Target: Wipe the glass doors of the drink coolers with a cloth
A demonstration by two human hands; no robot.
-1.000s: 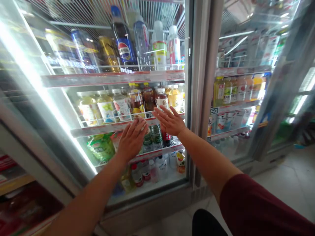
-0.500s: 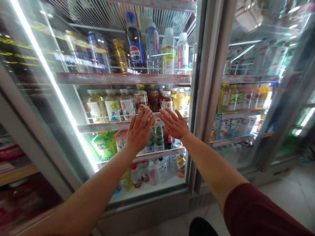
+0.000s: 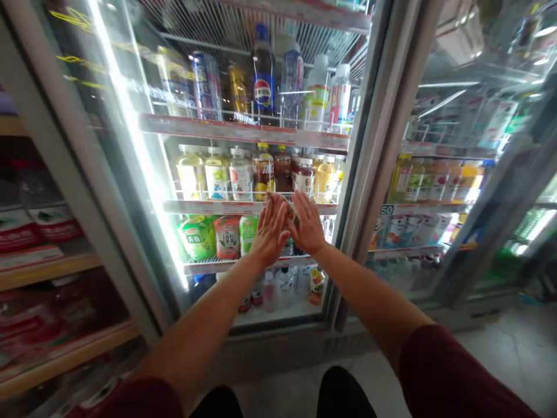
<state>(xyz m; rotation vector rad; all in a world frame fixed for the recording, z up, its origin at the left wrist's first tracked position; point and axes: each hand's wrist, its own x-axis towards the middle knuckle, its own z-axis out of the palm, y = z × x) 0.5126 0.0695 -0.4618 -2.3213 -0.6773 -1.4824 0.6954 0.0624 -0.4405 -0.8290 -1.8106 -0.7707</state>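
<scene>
My left hand (image 3: 270, 232) and my right hand (image 3: 307, 226) lie flat, fingers stretched upward, against the glass door (image 3: 143, 174) of a lit drinks fridge. The two hands sit side by side and touch at the thumbs, level with the middle shelf rail (image 3: 217, 207). Neither holds anything. Behind the glass just above them stands a row of juice and tea bottles (image 3: 261, 171). A Pepsi bottle (image 3: 263, 75) stands on the upper shelf, and green drink pouches (image 3: 198, 237) lie lower left of my hands.
A metal door post (image 3: 374, 145) runs down right of my hands. Beyond it is a second glass-fronted fridge (image 3: 435, 174) with more bottles. Wooden shelves (image 3: 47, 270) with packaged goods stand at the left. Pale floor tiles (image 3: 500, 348) show at the lower right.
My hands have come together from a hand's width apart until they touch. The view has swung left, so the fridge now sits further right and the left shelves show.
</scene>
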